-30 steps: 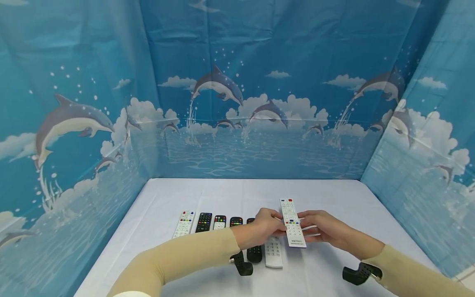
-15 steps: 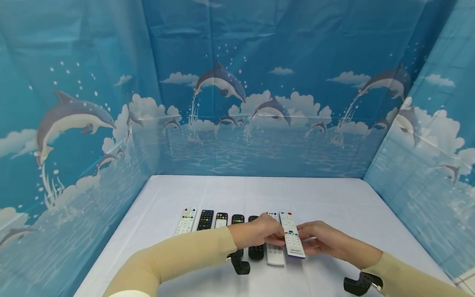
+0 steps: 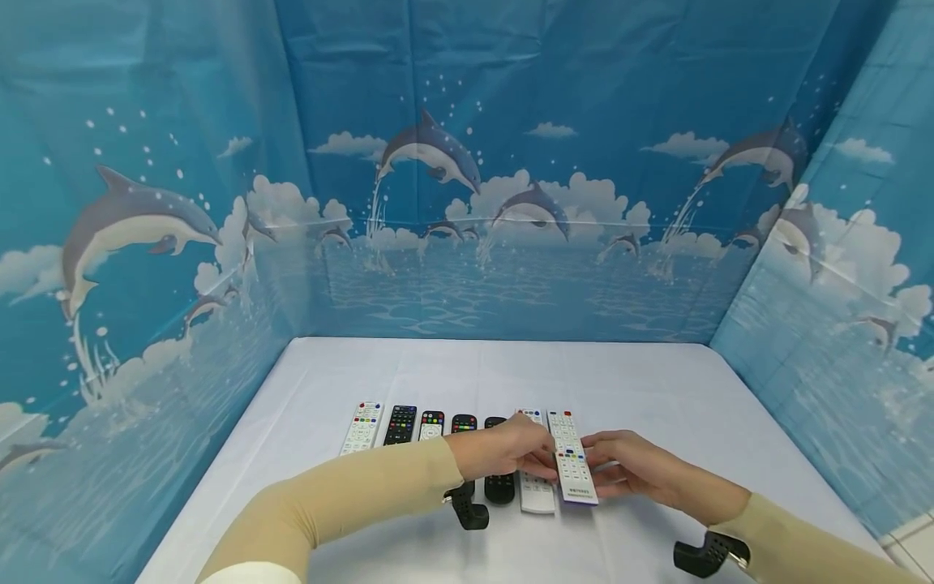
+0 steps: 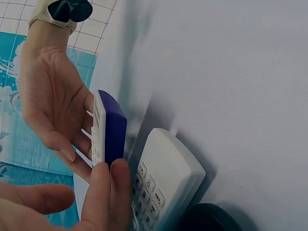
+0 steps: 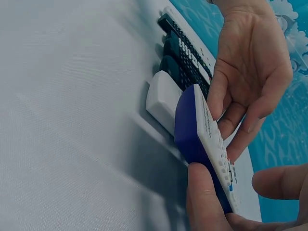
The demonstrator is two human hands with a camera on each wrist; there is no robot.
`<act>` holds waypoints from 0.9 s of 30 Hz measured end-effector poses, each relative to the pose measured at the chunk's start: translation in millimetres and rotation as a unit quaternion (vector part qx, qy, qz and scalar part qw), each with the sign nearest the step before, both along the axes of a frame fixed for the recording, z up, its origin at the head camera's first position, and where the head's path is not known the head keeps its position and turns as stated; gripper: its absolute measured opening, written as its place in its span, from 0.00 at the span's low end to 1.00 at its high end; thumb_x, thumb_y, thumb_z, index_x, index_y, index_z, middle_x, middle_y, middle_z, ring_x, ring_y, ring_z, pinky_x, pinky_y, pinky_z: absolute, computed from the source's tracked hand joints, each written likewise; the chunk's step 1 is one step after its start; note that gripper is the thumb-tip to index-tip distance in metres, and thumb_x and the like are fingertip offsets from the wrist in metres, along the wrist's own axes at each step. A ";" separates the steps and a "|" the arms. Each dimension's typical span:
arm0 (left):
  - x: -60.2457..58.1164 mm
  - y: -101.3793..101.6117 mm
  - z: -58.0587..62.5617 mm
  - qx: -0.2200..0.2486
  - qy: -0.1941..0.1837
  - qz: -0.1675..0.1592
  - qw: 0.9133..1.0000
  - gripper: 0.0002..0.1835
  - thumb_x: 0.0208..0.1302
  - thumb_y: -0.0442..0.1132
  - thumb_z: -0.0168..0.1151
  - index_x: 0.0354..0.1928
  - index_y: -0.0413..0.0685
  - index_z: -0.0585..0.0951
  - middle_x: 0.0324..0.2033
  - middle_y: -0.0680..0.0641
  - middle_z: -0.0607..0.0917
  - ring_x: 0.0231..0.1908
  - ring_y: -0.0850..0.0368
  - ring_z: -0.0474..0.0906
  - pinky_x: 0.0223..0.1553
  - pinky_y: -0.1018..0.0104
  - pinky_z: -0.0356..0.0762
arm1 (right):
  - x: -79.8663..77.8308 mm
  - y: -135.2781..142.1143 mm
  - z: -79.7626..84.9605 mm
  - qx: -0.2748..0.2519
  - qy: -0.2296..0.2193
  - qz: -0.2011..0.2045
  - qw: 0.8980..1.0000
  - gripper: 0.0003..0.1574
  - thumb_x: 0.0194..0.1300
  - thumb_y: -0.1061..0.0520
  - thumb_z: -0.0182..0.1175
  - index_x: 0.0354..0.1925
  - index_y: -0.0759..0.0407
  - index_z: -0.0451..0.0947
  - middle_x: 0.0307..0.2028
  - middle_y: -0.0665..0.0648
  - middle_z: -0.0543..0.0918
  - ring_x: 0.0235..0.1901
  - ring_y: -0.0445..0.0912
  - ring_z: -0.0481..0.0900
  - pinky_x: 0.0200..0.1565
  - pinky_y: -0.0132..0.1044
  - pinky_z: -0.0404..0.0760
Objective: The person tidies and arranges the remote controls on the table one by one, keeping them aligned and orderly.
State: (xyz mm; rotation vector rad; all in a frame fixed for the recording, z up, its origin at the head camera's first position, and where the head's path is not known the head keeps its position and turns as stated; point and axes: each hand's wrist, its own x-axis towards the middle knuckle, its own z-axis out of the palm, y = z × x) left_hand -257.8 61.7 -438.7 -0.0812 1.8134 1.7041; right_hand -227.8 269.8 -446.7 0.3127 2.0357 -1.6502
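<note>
Both hands hold a long white remote with a dark blue back (image 3: 571,458) at the right end of a row of remotes on the white table (image 3: 657,405). My left hand (image 3: 546,465) pinches its left edge and my right hand (image 3: 594,469) grips its right edge. In the left wrist view the blue-backed remote (image 4: 113,127) is tilted on its side, just beside a white remote (image 4: 166,178). The right wrist view shows my thumb (image 5: 204,202) on the blue-backed remote's (image 5: 192,130) near end, low over the cloth. I cannot tell whether it touches the table.
Left of the held remote lie a white remote (image 3: 537,491), a black one (image 3: 499,487), two more dark ones (image 3: 463,422) (image 3: 400,424), a small one (image 3: 431,425) and a white one (image 3: 362,427). Blue dolphin-print curtains (image 3: 467,203) wall the table on three sides.
The held remote has come down and toward me, from farther back on the table into line with the row. Both hands kept hold of it.
</note>
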 end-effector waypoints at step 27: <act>7.4 -4.8 3.3 -0.019 0.010 -0.020 1.000 0.22 0.64 0.28 0.61 0.60 0.29 0.73 0.35 0.32 0.85 0.37 0.39 0.88 0.39 0.62 0.87 | 4.4 2.1 -15.2 0.027 -0.011 -0.001 1.000 0.35 0.64 0.63 0.57 0.68 0.72 0.65 0.47 0.66 0.80 0.37 0.53 0.83 0.41 0.44 0.88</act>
